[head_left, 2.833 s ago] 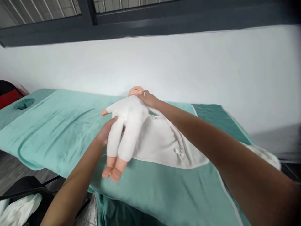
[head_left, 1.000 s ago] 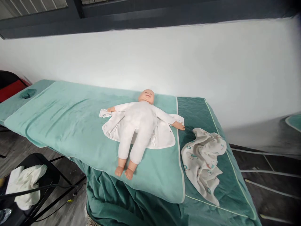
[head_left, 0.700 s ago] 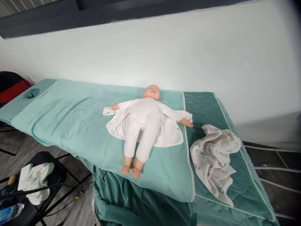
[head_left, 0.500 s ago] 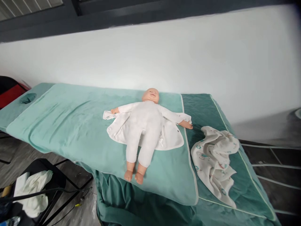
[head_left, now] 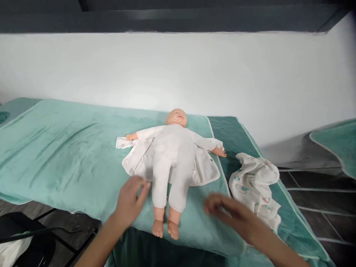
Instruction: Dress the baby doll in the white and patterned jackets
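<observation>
A baby doll [head_left: 174, 148] in white clothing lies on its back on the light green cover. Beneath it a white baby jacket [head_left: 207, 170] is spread, with its two front panels out to the sides and its sleeves beside the doll's arms. My left hand [head_left: 130, 200] hovers left of the doll's legs, close to the jacket's lower edge, fingers bent and thumb apart. To the right of the legs is my right hand [head_left: 230, 213], somewhat blurred, with loosely curled fingers and nothing visible in them. I cannot tell whether the left fingertips touch the jacket.
A crumpled, printed white cloth [head_left: 254, 185] lies on the dark green part of the bed, beyond my right hand. The light green cover [head_left: 69, 155] extends left. A white wall [head_left: 167, 70] runs behind the bed. A black chair [head_left: 33, 244] stands at the lower left.
Both my hands have come into view from below, one on each side of the doll's legs. The view has shifted, and the doll and clothes lie as before.
</observation>
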Action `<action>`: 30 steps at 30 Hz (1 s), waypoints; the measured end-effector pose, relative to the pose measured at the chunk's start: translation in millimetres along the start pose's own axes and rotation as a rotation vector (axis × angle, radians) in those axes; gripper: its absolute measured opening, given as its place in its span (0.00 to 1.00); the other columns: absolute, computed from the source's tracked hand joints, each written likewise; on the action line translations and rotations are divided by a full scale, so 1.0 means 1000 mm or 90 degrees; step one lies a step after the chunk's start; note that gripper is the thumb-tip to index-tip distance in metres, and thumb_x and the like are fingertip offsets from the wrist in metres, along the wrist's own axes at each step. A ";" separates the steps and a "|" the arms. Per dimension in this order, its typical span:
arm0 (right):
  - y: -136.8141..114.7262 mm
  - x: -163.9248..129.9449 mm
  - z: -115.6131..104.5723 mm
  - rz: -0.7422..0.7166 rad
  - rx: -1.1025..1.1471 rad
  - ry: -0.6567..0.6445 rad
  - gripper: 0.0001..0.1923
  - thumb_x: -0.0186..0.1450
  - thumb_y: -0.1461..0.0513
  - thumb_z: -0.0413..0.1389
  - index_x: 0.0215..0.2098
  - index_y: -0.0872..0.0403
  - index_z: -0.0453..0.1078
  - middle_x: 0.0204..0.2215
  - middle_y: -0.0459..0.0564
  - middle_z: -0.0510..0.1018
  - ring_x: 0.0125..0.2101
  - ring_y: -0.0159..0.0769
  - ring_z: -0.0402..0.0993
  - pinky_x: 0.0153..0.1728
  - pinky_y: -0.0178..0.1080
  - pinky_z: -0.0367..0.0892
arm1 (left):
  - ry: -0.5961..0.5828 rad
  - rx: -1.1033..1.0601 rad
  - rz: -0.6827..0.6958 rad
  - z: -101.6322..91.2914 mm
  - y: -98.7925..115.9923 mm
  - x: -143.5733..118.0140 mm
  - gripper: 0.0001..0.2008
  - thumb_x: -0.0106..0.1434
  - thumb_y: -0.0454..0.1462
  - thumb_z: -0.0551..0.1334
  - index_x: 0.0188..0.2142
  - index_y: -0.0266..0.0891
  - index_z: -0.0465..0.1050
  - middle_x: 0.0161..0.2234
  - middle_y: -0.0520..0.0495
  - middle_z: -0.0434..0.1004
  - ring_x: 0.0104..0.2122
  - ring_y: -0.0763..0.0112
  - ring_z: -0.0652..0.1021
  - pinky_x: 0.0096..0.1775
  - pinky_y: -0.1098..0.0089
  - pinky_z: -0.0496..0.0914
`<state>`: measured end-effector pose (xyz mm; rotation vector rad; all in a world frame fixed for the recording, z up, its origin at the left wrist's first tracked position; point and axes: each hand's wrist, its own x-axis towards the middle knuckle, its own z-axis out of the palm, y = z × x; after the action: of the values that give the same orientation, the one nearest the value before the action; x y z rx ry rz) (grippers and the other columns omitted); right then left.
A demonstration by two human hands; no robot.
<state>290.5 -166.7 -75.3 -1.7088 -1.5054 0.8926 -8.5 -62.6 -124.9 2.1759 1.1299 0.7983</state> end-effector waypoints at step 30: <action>-0.045 0.248 0.044 -0.245 -0.433 -0.094 0.21 0.74 0.47 0.48 0.59 0.45 0.71 0.47 0.50 0.78 0.49 0.41 0.72 0.47 0.39 0.61 | -0.125 -0.324 -0.188 -0.013 -0.107 0.202 0.15 0.55 0.47 0.71 0.36 0.38 0.76 0.34 0.46 0.80 0.32 0.65 0.75 0.33 0.69 0.64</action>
<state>253.1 86.9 -74.3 -1.7120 -2.3227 0.3155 22.2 163.8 -140.9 1.5847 0.9875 0.6379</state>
